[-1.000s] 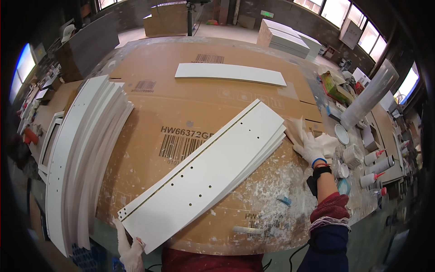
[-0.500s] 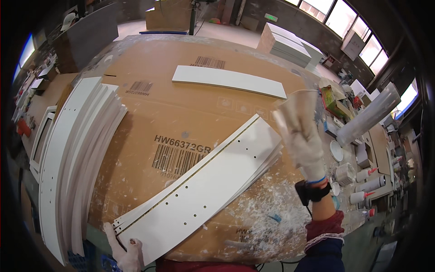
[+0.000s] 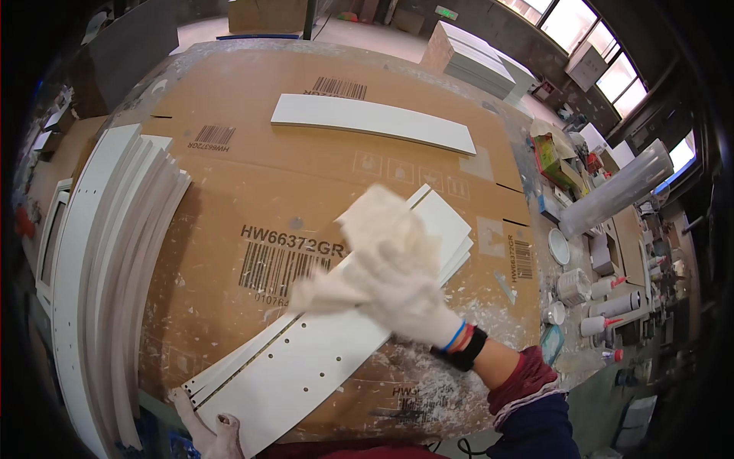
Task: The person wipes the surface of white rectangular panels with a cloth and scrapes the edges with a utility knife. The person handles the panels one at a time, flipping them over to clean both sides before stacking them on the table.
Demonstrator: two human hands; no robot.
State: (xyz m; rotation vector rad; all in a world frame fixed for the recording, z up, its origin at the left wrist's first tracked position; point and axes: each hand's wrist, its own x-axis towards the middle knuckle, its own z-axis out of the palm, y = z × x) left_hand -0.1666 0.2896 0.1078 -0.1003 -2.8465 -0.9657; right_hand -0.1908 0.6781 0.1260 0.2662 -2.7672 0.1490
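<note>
A small fanned stack of white boards lies slantwise across the cardboard; the top white board (image 3: 287, 375) has a dark groove along one edge and several drilled holes. My left hand (image 3: 208, 430), in a pale glove with a bare thumb tip, grips the boards' near-left end, thumb on top. Over the middle of the top board is my right hand (image 3: 409, 294), gloved and smeared by motion, with a cream cloth (image 3: 382, 218) bunched in its fingers. The cloth and hand hide part of the groove and board. A dark band circles my right wrist.
Cardboard (image 3: 206, 180) covers the table. A tall row of white boards (image 3: 92, 291) stands at the left; a single white panel (image 3: 375, 124) lies at the far side. Bottles (image 3: 600, 325), tubs and a clear plastic roll (image 3: 615, 187) crowd the right edge.
My right hand has swept left and nearer with the cloth, from beyond the board's far-right end to over its middle. My left hand keeps its grip. The view has shifted slightly.
</note>
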